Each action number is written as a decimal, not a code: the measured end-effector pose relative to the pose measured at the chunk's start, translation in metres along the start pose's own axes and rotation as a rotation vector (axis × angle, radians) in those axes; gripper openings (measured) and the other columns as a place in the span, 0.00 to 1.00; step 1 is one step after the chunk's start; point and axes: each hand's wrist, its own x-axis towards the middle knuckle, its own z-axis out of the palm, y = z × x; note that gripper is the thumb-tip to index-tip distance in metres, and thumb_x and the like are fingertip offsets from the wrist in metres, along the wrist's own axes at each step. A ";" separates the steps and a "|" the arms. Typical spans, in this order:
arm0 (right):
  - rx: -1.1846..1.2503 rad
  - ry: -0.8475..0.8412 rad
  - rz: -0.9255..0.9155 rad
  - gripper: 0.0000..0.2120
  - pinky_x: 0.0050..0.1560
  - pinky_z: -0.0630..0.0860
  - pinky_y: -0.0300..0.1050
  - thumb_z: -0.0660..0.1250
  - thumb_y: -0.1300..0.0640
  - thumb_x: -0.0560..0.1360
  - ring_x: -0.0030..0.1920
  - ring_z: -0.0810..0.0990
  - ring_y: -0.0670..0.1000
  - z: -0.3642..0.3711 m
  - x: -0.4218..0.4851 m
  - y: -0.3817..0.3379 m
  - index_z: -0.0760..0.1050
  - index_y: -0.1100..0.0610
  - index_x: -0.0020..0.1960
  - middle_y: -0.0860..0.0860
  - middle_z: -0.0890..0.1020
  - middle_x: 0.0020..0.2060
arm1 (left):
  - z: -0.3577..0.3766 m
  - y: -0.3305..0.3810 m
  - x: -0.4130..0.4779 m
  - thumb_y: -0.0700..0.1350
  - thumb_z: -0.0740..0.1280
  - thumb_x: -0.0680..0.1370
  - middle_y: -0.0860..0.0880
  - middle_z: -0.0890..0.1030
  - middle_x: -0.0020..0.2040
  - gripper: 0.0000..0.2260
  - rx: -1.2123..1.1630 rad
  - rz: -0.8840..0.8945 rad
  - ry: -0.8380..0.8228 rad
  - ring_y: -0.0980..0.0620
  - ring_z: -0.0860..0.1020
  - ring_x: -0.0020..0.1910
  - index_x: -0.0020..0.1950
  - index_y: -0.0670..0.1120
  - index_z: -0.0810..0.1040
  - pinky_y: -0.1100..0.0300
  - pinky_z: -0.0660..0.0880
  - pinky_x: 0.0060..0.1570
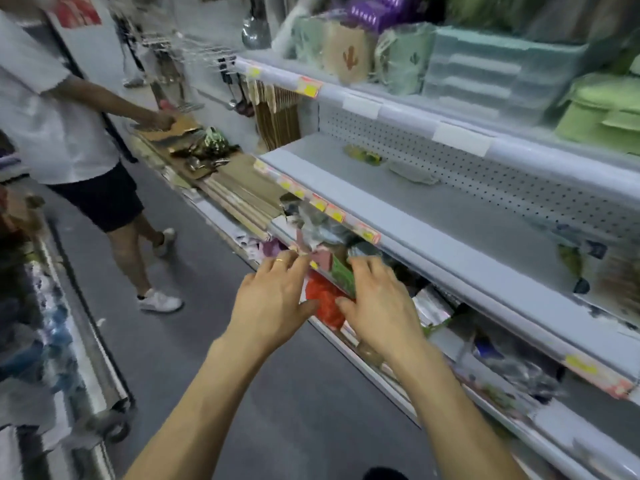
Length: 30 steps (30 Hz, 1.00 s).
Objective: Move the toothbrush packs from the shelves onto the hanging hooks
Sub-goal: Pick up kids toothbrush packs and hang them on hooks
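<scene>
Both my hands reach to the lower shelf (408,375) of a shop rack. My left hand (273,303) and my right hand (377,303) together hold a bundle of flat packs (337,271) with pink and green card, the fingers curled round its two sides. The blur keeps me from telling whether they are toothbrush packs. A red bag (323,303) lies just below the bundle. Metal hanging hooks (194,50) stick out of the wall at the far left, blurred.
A grey middle shelf (433,216) with a pegboard back carries a few small packs. Baskets and boxes (485,67) stand on the top shelf. A person (59,109) in a white shirt stands in the aisle at left. A trolley (86,358) is at lower left.
</scene>
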 end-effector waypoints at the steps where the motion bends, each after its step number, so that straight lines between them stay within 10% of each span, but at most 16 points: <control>1: -0.015 0.011 0.031 0.28 0.66 0.75 0.58 0.69 0.48 0.78 0.68 0.74 0.59 0.002 0.014 0.000 0.66 0.54 0.75 0.55 0.72 0.69 | 0.000 -0.009 0.020 0.60 0.71 0.76 0.51 0.71 0.73 0.32 0.008 0.039 0.003 0.43 0.73 0.68 0.77 0.53 0.67 0.44 0.77 0.57; 30: -0.167 0.098 0.509 0.32 0.70 0.72 0.57 0.66 0.47 0.83 0.74 0.68 0.62 0.130 0.399 0.224 0.60 0.56 0.82 0.59 0.66 0.78 | 0.203 -0.102 0.508 0.65 0.62 0.82 0.48 0.68 0.79 0.30 -0.031 0.544 -0.016 0.43 0.67 0.75 0.79 0.51 0.66 0.44 0.71 0.67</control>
